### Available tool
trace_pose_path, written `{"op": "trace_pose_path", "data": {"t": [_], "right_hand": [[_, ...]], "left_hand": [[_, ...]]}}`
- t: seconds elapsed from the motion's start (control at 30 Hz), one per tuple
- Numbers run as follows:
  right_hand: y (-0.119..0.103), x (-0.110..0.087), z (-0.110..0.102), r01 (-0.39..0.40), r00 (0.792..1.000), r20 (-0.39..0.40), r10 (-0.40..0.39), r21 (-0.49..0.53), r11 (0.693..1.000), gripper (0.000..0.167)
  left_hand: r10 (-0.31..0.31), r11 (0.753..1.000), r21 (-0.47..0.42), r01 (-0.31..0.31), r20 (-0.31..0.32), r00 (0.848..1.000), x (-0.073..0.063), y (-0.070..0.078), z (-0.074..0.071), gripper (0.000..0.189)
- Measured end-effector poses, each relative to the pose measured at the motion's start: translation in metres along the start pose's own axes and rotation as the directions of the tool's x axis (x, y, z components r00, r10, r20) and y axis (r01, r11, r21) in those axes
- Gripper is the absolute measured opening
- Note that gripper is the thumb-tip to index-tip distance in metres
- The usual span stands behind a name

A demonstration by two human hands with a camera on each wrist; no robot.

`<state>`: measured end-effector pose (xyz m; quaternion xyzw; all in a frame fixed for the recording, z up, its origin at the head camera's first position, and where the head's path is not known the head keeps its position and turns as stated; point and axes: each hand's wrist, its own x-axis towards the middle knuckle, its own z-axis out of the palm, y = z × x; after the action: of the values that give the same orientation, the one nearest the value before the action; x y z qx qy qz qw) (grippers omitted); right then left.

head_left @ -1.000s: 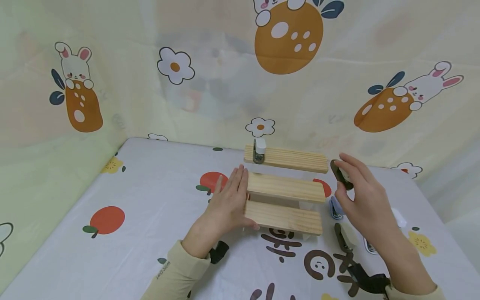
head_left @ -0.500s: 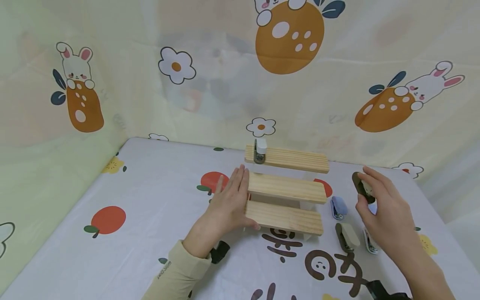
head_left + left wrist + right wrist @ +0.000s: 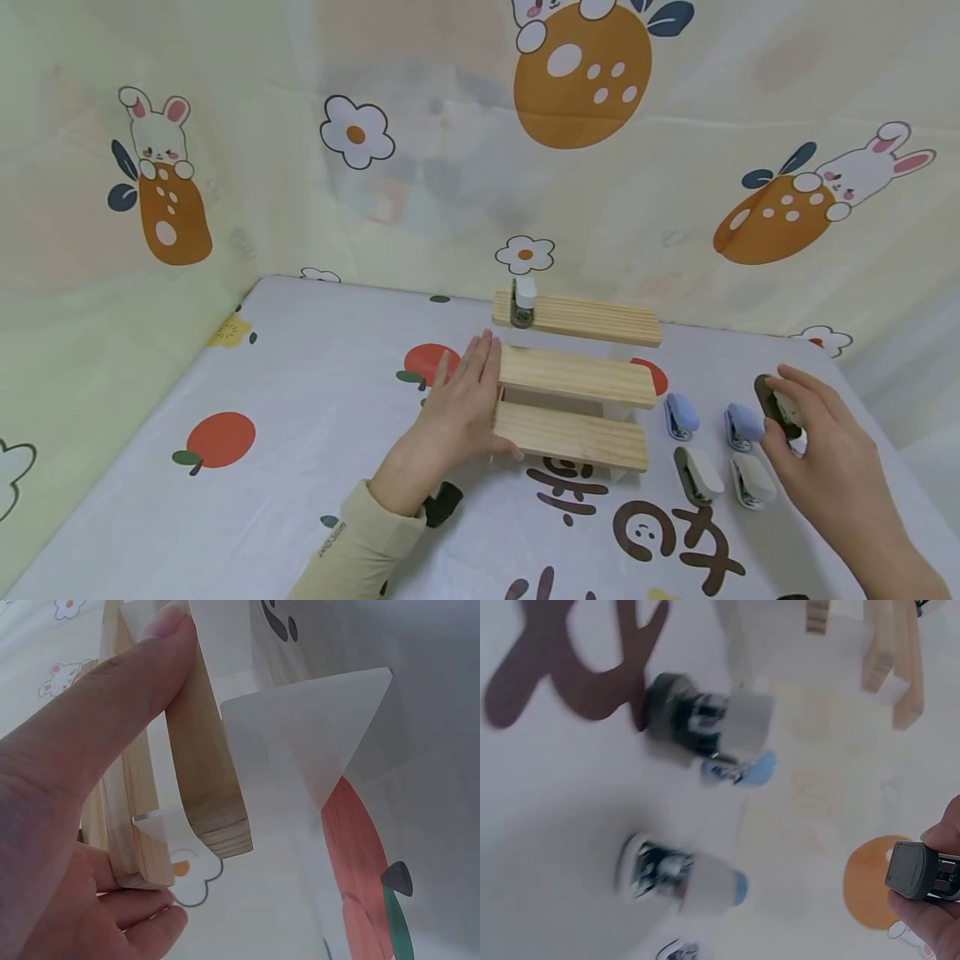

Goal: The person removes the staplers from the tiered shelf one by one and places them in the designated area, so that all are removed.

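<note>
A three-step rack with wooden planks [image 3: 577, 433] stands on the table. My left hand [image 3: 453, 417] rests along its left end, fingers straight, thumb at the lowest plank [image 3: 206, 765]. My right hand [image 3: 832, 467] pinches a dark green and white mini stapler [image 3: 780, 407] above the table at the right; its dark end [image 3: 911, 868] shows in the right wrist view. Another mini stapler [image 3: 522, 304] stands on the top plank's left end. Between rack and right hand sit a blue stapler [image 3: 681, 417], another blue stapler [image 3: 742, 425], a green-and-white stapler [image 3: 699, 477] and a whitish stapler [image 3: 753, 481].
A white cloth [image 3: 315, 467] printed with fruit and dark lettering covers the table. A patterned curtain [image 3: 435, 208] hangs behind it and along the sides. Clear plastic supports [image 3: 300, 727] hold up the planks. Something white is partly hidden behind the right hand's stapler.
My right hand has carried the mini stapler rightward and nearer, away from the rack's right end, uncovering the staplers on the table. My left hand has stayed on the rack.
</note>
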<state>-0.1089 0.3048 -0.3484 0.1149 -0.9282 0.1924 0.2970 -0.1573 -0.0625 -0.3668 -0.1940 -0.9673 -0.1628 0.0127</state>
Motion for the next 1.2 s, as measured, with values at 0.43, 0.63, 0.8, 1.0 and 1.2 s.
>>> {"op": "trace_pose_path", "data": {"t": [0.43,0.63,0.8,1.0,1.2], "right_hand": [[0.028,-0.022,-0.004,-0.080,0.995,0.061,0.084,-0.063,0.995,0.045],[0.038,-0.032,-0.004,-0.131,0.984,0.109,0.141,-0.099,0.986,0.045],[0.048,-0.042,-0.005,-0.133,0.982,0.118,0.145,-0.104,0.986,0.044],[0.058,-0.048,-0.003,-0.161,0.967,0.173,0.185,-0.143,0.976,0.045],[0.064,-0.051,-0.001,-0.203,0.936,0.253,0.246,-0.182,0.962,0.047]], "left_hand": [[-0.003,1.000,-0.021,0.003,-0.001,1.000,0.000,0.002,0.000,0.140],[-0.007,1.000,-0.011,0.007,0.004,1.000,0.001,0.002,0.001,0.141],[-0.006,1.000,-0.011,0.006,0.005,1.000,0.001,0.001,0.001,0.141],[-0.005,1.000,-0.008,0.005,0.000,1.000,0.000,0.001,0.000,0.141],[-0.002,1.000,-0.007,0.002,-0.001,1.000,0.000,0.000,0.001,0.141]]}}
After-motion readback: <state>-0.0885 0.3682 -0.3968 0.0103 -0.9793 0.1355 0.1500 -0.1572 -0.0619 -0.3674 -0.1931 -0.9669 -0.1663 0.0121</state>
